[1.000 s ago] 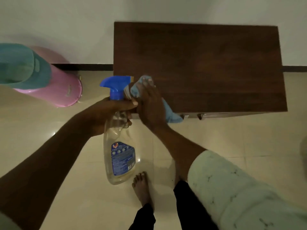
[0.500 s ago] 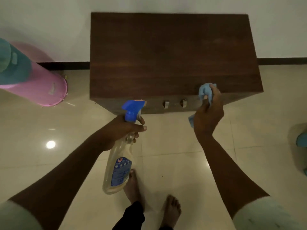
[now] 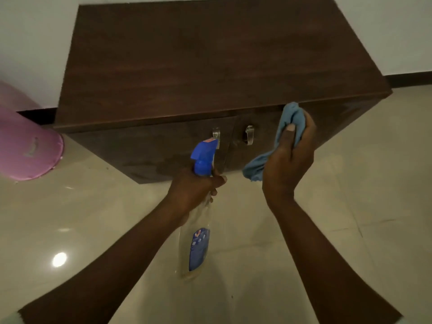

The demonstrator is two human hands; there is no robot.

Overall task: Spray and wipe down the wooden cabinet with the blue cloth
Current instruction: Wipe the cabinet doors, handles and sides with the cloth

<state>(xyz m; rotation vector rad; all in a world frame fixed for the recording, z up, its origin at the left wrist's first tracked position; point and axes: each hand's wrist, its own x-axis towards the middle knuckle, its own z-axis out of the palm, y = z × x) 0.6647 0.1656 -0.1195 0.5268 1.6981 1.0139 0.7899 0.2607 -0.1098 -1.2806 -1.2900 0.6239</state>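
The dark wooden cabinet (image 3: 198,66) stands against the white wall, its two front doors with metal handles (image 3: 249,134) facing me. My left hand (image 3: 194,190) grips the neck of a clear spray bottle (image 3: 196,244) with a blue trigger head, whose nozzle points at the left door. A damp patch shows on that door. My right hand (image 3: 287,160) holds the bunched blue cloth (image 3: 289,120) against the top of the right door, just under the cabinet's front edge.
A pink bucket (image 3: 25,146) lies at the left beside the cabinet. The floor (image 3: 350,206) is glossy beige tile with a light reflection at lower left. A dark skirting strip runs along the wall behind the cabinet.
The view has lowered and come closer, so the cabinet front now shows. My right hand moved the cloth from the left corner to the right door. The bottle's nozzle rose toward the left door.
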